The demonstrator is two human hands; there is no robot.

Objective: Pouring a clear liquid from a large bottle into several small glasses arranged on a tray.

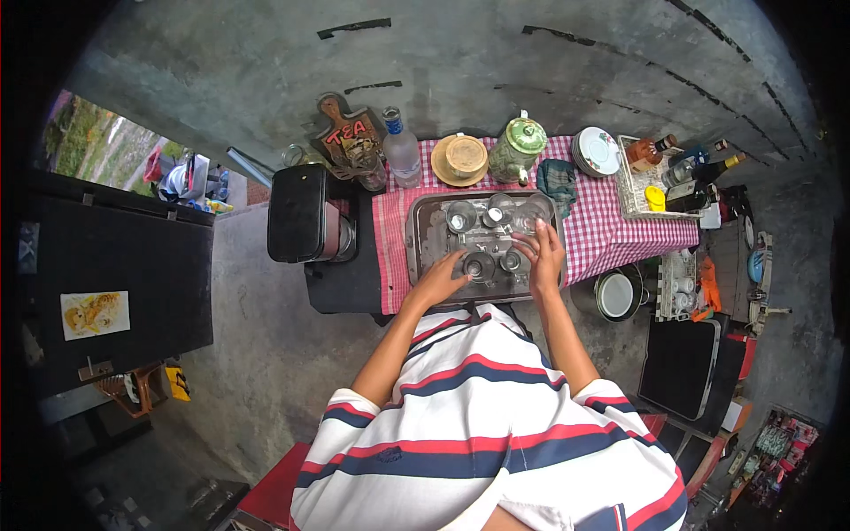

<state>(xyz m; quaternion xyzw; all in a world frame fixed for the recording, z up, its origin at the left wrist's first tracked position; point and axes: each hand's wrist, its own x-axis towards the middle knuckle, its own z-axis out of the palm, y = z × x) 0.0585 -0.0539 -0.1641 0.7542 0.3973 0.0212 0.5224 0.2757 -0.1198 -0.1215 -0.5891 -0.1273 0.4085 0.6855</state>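
Clear drinking glasses stand on a brown metal tray (425,249), whose surface looks wet. My left hand (439,280) curves its thumb and fingers around the left side of the front glass (479,267). At the tray's right, my right hand (547,255) has its fingers spread, with fingertips at the back-right glass (528,218); whether they grip it is unclear. A smaller glass (511,261) sits just left of my right palm. Behind are a left-hand glass (461,217) and a middle glass (497,211), each with something pale at its base.
Along the wall stand a glass bottle (402,159), a lidded cup (465,156), a green teapot (518,149), a dark cloth (556,179) and stacked plates (597,151). A white basket (631,199) holds bottles. A black dispenser (299,216) stands left; a bucket (614,295) sits below right.
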